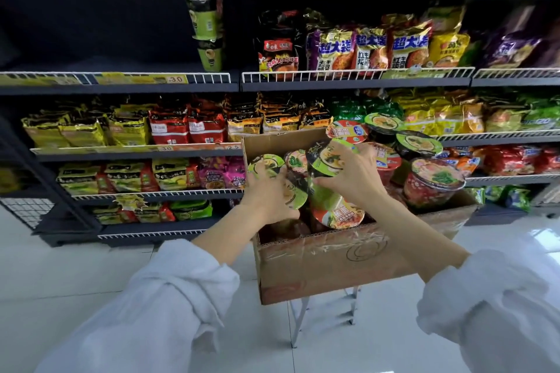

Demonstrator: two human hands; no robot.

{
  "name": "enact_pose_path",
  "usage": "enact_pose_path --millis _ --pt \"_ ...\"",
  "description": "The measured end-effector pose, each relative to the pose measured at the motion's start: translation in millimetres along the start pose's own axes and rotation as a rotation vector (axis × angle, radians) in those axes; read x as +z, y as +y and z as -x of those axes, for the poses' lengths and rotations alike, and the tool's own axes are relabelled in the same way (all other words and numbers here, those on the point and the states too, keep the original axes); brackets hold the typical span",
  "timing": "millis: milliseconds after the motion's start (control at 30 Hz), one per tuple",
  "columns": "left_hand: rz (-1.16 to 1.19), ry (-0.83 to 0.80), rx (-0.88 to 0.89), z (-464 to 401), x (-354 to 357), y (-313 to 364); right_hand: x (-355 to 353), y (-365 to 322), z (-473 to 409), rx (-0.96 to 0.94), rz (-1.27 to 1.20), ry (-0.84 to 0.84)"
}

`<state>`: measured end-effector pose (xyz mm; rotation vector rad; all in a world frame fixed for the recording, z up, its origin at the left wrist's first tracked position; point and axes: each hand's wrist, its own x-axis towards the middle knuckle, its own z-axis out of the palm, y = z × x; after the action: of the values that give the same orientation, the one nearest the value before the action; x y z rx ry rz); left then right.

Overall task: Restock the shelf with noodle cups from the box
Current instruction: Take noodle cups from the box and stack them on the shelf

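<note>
Two stacked green cups (207, 32) above packet shelves (136, 154)

Glossy white tiled floor (91, 266), dark wall (91, 9), metal stand (298, 321) near the aisle

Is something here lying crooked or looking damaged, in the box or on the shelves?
The noodle cups in the cardboard box lie jumbled, tilted every way, some on their sides. The box front shows torn tape. On the shelf, two green cups stand stacked alone, leaning slightly. Nothing looks spilled.
</note>
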<state>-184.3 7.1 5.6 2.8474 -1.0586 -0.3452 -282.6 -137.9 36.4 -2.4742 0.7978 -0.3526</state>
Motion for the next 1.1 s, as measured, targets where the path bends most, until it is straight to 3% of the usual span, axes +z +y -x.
enact_pose_path --millis 133,233,600,767,1100 --pt "0.506 0.247 -0.075 4 -27 -11 -15 -13 -9 -0.032 -0.197 0.102" --pt "0.664 0.407 -0.092 -1 -56 -26 -28 -37 -21 -0.082 -0.311 0.145" --pt "0.801 0.804 -0.074 -29 -125 -133 13 -158 -94 -0.235 -0.561 0.152" --pt "0.808 0.856 -0.032 -73 -163 -218 55 -230 -151 -0.297 -0.549 0.166" --pt "0.768 0.948 -0.012 -183 -232 -374 136 -370 -276 -0.230 -0.569 0.226"
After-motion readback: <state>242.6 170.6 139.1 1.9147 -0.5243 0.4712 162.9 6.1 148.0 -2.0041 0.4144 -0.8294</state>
